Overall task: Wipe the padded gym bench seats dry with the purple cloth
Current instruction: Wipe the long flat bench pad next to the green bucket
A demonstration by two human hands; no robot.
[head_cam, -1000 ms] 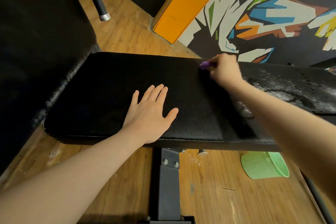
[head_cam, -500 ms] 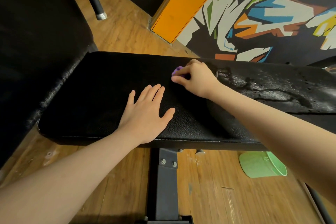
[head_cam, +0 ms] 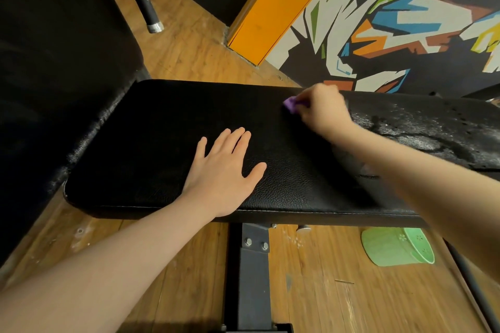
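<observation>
While flat left hand [head_cam: 221,170], cloth-gripping right hand [head_cam: 322,111].

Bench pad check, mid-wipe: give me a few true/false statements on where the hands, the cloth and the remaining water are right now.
1. The left hand lies flat, fingers spread, on the bench pad. True.
2. The purple cloth lies loose on the floor. False: the right hand grips it against the pad near the far edge.
3. The wet patch is on the pad to the right of the right hand. True.
4. The green container stands on the pad. False: it lies on its side on the wooden floor under the bench's near edge.
5. The left hand holds a second cloth. False: it holds nothing.
</observation>
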